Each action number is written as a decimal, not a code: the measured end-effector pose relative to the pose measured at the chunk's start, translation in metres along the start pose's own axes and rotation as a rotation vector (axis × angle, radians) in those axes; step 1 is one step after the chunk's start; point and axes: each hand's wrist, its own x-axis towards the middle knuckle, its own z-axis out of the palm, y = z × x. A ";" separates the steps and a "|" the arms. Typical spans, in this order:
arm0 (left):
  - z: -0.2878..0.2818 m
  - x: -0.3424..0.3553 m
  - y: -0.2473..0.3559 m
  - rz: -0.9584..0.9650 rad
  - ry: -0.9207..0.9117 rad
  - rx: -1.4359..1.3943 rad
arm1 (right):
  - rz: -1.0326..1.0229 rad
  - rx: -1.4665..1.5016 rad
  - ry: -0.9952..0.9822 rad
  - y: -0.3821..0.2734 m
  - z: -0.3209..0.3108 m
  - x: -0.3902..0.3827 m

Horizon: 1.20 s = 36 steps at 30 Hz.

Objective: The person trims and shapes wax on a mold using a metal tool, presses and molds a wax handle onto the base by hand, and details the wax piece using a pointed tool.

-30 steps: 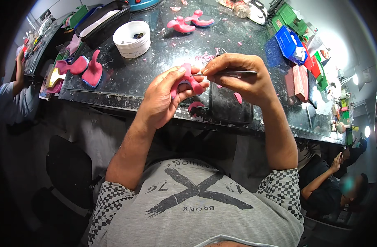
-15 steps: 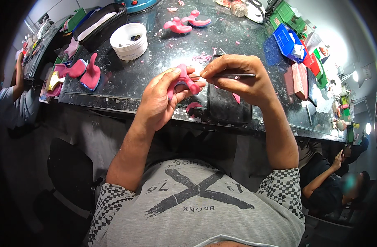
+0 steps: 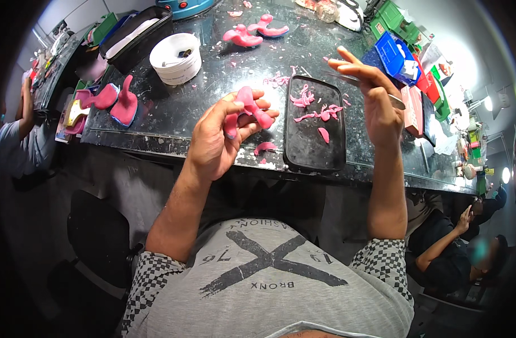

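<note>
Pink piece (image 3: 247,98) over scuffed black table (image 3: 224,70); chair (image 3: 100,231) left.

Lamps (image 3: 505,175) glow near a pale wall (image 3: 458,34), a black chair (image 3: 97,231) opposite

Counter (image 3: 227,65): bright, white glare around mid-surface
Lamps (image 3: 488,103): glowing at far right
Floor (image 3: 142,183): dim, shadowed
Edges: black, fisheye-bent

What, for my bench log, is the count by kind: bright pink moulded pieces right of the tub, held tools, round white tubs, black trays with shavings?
Bright pink moulded pieces (one in left hand): 3
Slim metal tool (in right hand): 1
Round white tub: 1
Black tray with shavings: 1
Total: 6
</note>
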 end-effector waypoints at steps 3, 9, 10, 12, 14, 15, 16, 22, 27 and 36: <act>0.004 -0.002 -0.002 0.038 -0.072 0.212 | 0.109 -0.199 0.032 -0.001 0.006 -0.006; 0.007 -0.003 -0.006 0.168 -0.092 0.256 | -0.034 -0.435 -0.017 -0.003 0.073 -0.011; 0.001 -0.001 -0.007 0.184 -0.092 0.229 | -0.005 -0.390 -0.068 -0.012 0.079 -0.012; 0.004 -0.003 -0.006 0.181 -0.077 0.197 | -0.086 -0.471 -0.048 -0.015 0.091 -0.017; 0.008 -0.005 -0.004 0.175 -0.076 0.175 | -0.110 -0.499 -0.027 -0.011 0.101 -0.022; 0.006 -0.005 -0.003 0.173 -0.074 0.179 | -0.123 -0.574 -0.035 -0.010 0.106 -0.024; 0.000 -0.003 -0.001 0.143 -0.084 0.077 | -0.136 -0.651 -0.043 -0.008 0.111 -0.025; 0.005 -0.005 -0.003 0.139 -0.032 0.026 | -0.222 -0.691 -0.046 0.004 0.122 -0.026; 0.004 -0.003 0.000 0.177 0.019 0.043 | 0.053 -0.686 0.055 -0.009 0.091 -0.019; 0.006 0.010 0.012 0.364 -0.008 0.409 | 0.101 -0.772 -0.032 0.014 0.060 -0.042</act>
